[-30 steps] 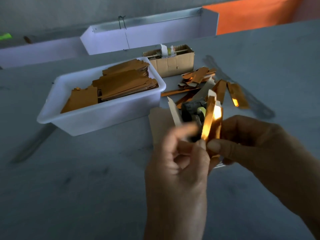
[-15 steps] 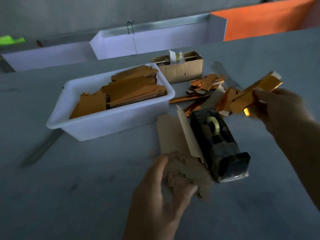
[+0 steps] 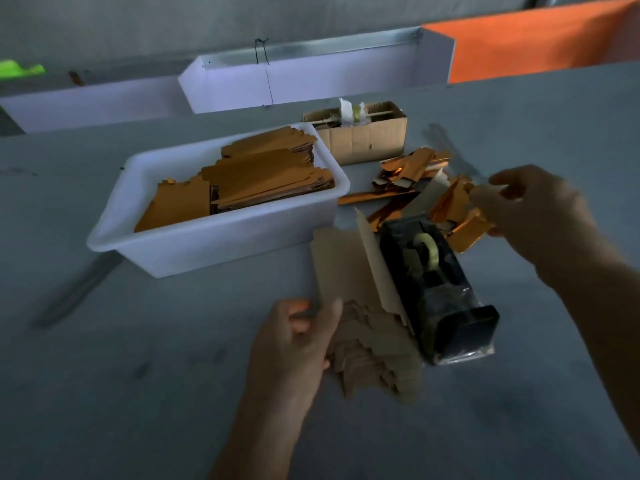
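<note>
Right hand: swung away from the shared hold, now lowered with the gold piece to the scrap heap beside the tape dispenser.
Left hand: dropped to the card stack, gripping its edge.

Things laid out on the table
A tub is set at the left, with flat cards stacked in it, and a small box is placed behind its right corner. A tape dispenser is set to the tub's right, a stack of blanks is laid against its left side, and folded pieces are heaped behind it.
</note>
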Action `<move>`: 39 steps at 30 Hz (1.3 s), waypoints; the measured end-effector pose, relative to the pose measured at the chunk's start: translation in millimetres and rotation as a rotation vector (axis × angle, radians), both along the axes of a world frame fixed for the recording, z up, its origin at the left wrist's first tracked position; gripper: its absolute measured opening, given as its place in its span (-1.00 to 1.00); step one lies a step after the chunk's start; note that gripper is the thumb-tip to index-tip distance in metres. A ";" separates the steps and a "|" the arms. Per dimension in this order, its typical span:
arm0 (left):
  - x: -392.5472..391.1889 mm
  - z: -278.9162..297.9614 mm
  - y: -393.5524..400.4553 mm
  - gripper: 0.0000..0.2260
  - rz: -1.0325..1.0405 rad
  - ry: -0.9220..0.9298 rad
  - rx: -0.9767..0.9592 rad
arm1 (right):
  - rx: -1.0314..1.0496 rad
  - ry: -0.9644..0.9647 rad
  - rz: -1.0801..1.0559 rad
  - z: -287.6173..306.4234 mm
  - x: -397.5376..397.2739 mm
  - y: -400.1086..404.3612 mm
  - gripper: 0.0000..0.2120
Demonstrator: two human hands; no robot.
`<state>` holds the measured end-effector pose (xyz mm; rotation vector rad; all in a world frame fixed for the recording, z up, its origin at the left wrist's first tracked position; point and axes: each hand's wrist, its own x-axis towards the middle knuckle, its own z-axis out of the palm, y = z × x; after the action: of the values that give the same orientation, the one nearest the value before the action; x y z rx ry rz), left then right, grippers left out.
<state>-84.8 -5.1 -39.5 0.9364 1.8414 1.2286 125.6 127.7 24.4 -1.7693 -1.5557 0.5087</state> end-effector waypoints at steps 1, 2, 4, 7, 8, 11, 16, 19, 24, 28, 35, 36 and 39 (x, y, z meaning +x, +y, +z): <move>-2.8 4.1 9.2 -0.63 -0.056 -0.017 -0.065 | 0.052 0.005 0.062 8.7 -7.8 -14.3 -0.73; -5.3 7.0 17.6 -0.54 -0.107 0.004 -0.107 | 0.089 0.008 0.127 15.7 -17.3 -30.7 -0.80; -7.3 9.9 28.8 -0.49 -0.175 0.078 -0.172 | 0.152 -0.023 0.263 23.0 -38.3 -65.9 -0.81; -7.1 11.3 32.5 -0.68 -0.195 0.117 -0.210 | 0.188 -0.192 0.460 11.1 -64.3 -98.4 -0.84; -7.5 10.9 32.4 -0.70 -0.186 0.103 -0.207 | 0.166 -0.260 0.509 4.1 -71.0 -103.0 -0.80; -8.4 11.0 33.9 -0.55 -0.179 0.075 -0.200 | 0.110 -0.392 0.541 -16.2 -78.7 -102.5 -0.70; -10.6 11.7 43.5 -0.67 -0.110 0.161 -0.143 | 0.171 -0.581 0.482 -28.2 -85.9 -100.8 -0.79; -12.2 11.8 50.5 -0.77 -0.094 0.112 -0.191 | 0.162 -0.628 0.501 -29.7 -88.9 -102.2 -0.81; -5.1 16.0 45.7 -0.89 0.017 0.322 -0.020 | 0.263 -0.557 0.432 -31.5 -87.5 -108.5 -0.72; 0.9 31.8 40.8 -0.55 -0.003 0.348 0.001 | 0.374 -0.448 0.400 -37.1 -83.4 -106.5 -0.82; 9.4 43.8 39.6 -0.77 -0.135 -0.280 -0.043 | 0.570 -0.319 0.438 -37.8 -86.7 -124.8 -0.92; 8.3 43.7 38.7 -0.80 -0.140 -0.392 -0.048 | 0.582 -0.298 0.458 -40.5 -88.8 -127.5 -0.91; 1.8 44.5 33.2 -0.86 -0.192 -0.648 -0.066 | 0.601 -0.211 0.447 -46.8 -89.9 -130.2 -0.83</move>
<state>-83.0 28.1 5.0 0.5663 1.2400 1.1658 35.7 -2.5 -22.3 -1.0455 -2.0035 0.0336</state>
